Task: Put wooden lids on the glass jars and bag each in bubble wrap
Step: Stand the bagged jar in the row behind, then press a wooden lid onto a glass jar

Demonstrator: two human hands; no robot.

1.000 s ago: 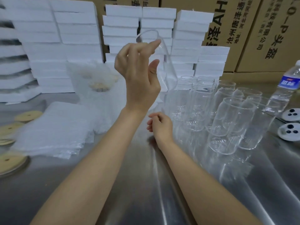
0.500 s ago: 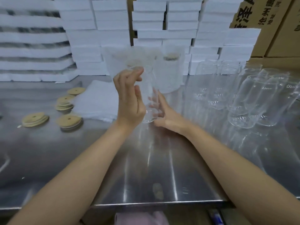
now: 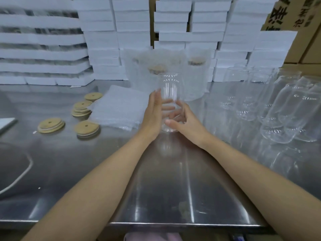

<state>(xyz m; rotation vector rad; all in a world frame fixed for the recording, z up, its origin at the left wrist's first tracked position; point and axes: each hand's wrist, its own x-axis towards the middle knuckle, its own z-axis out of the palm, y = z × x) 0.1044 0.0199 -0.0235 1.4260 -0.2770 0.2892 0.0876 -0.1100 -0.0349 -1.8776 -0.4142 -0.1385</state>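
A clear glass jar (image 3: 169, 87) without a lid stands upright on the steel table (image 3: 165, 188), at the centre. My left hand (image 3: 152, 115) lies flat against its left side with the fingers straight and pointing up. My right hand (image 3: 187, 122) curls round its lower right part, thumb in front and fingers behind the glass. Round wooden lids lie in small stacks (image 3: 86, 127) (image 3: 51, 125) (image 3: 81, 107) to the left. A pile of flat bubble wrap bags (image 3: 119, 106) sits between the lids and the jar. Jars bagged with lids (image 3: 196, 75) stand behind.
Several empty glass jars (image 3: 278, 110) crowd the right side of the table, some leaning. Stacks of white boxes (image 3: 100, 40) line the back, with cardboard cartons (image 3: 304, 32) at the right. The table's front edge (image 3: 173, 224) runs just below my forearms.
The jar came down from my raised left hand to the table centre. My right hand moved in and took hold of its lower part, and my left hand flattened against its side.
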